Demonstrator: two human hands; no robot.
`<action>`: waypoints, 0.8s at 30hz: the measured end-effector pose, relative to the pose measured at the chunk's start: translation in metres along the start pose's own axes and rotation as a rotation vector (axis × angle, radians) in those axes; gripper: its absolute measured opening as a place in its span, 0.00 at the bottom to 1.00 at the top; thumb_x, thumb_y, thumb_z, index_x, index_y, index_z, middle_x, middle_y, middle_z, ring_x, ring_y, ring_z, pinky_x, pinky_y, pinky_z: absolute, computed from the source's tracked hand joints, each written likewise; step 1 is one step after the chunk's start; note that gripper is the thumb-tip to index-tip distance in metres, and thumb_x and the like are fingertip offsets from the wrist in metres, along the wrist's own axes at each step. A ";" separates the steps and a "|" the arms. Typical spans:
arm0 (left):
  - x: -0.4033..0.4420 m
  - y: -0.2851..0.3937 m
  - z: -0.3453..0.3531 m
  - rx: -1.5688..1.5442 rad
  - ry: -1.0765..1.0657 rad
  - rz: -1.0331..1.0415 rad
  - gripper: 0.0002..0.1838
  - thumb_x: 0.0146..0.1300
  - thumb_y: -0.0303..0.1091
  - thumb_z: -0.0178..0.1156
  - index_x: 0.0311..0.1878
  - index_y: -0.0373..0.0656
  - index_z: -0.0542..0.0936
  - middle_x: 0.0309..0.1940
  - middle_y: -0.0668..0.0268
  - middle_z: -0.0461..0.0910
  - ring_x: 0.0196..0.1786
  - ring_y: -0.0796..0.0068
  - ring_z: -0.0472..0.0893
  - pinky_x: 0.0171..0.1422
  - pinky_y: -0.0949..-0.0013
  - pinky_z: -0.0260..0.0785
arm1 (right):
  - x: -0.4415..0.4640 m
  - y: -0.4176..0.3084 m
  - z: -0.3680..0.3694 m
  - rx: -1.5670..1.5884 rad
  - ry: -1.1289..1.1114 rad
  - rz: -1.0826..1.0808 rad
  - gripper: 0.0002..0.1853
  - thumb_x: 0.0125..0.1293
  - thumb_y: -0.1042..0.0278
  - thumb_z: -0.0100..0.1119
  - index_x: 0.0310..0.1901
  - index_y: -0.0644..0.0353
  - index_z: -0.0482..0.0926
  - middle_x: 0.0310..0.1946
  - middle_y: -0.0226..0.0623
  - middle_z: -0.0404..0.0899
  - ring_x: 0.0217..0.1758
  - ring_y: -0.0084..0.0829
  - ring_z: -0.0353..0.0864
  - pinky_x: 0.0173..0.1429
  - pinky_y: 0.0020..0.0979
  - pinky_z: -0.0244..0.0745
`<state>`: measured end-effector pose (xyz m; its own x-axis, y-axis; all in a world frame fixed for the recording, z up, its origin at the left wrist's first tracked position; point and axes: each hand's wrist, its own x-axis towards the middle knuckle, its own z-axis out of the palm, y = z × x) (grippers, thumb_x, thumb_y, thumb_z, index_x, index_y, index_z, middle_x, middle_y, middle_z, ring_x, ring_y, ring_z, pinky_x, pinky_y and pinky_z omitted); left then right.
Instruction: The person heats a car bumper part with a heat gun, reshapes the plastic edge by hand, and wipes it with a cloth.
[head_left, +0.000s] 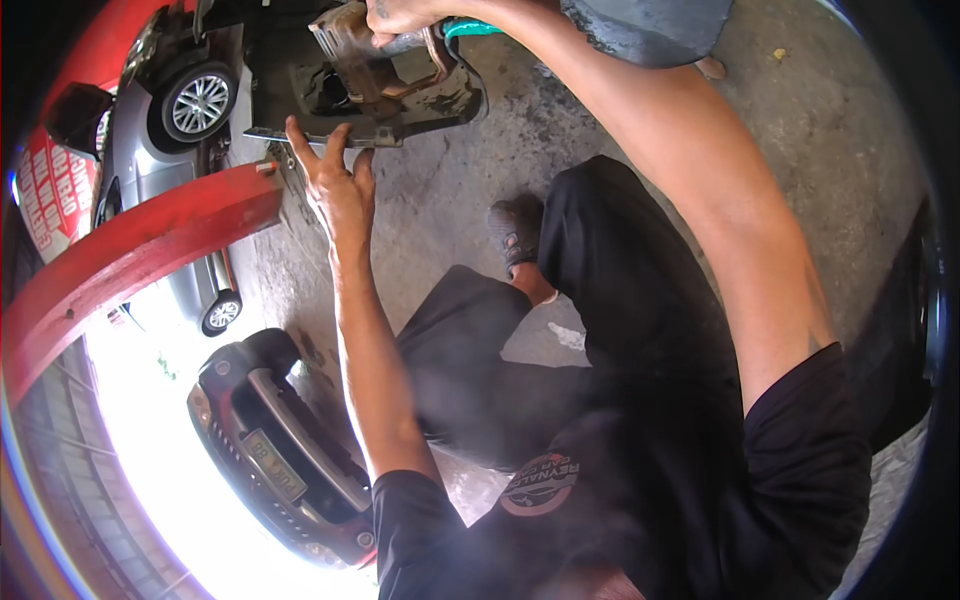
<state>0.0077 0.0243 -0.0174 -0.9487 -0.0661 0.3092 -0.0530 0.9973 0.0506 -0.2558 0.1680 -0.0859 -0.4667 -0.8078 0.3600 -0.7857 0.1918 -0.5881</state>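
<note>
My left hand [338,185] is at the near edge of a dark, dirty car part [440,105], its fingers spread and their tips at that edge. The part is a wide, shell-like panel with an opening. A worn, brownish metal bracket [350,45] sits on it. Above the bracket, at the top edge of the picture, my right hand [400,14] is closed, knuckles up. What it grips is hidden. Something green [470,27] shows just under my right wrist; its kind is unclear.
A red post-like beam [150,215] crosses the left side. Behind it stands a silver car [165,165], with a dark vehicle [285,450] below. My sandalled foot [515,238] rests on the stained concrete floor [440,210]. A grey sheet [650,30] lies at the top.
</note>
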 end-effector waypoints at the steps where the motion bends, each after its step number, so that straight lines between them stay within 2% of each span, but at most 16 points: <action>1: 0.000 -0.001 0.001 0.002 0.008 0.012 0.24 0.57 0.30 0.77 0.59 0.50 0.86 0.85 0.48 0.51 0.79 0.37 0.66 0.71 0.52 0.74 | 0.000 -0.002 -0.003 0.055 -0.033 0.040 0.19 0.72 0.63 0.53 0.25 0.63 0.84 0.22 0.36 0.83 0.20 0.30 0.78 0.27 0.42 0.69; 6: 0.000 0.000 0.000 0.010 0.005 -0.002 0.25 0.57 0.30 0.77 0.59 0.51 0.86 0.85 0.48 0.51 0.78 0.37 0.68 0.70 0.52 0.75 | -0.007 -0.020 -0.019 0.114 -0.017 0.210 0.20 0.71 0.59 0.57 0.27 0.67 0.85 0.23 0.40 0.85 0.23 0.37 0.81 0.31 0.44 0.74; 24: 0.001 0.002 -0.001 -0.028 -0.013 0.002 0.28 0.53 0.27 0.78 0.60 0.50 0.85 0.86 0.47 0.49 0.82 0.38 0.62 0.75 0.54 0.71 | -0.023 -0.024 -0.018 0.183 0.047 0.252 0.17 0.72 0.56 0.59 0.38 0.65 0.82 0.31 0.41 0.85 0.30 0.36 0.83 0.37 0.42 0.76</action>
<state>0.0073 0.0261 -0.0163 -0.9527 -0.0636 0.2971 -0.0427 0.9962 0.0764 -0.2336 0.1919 -0.0670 -0.6594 -0.7198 0.2169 -0.5585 0.2759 -0.7823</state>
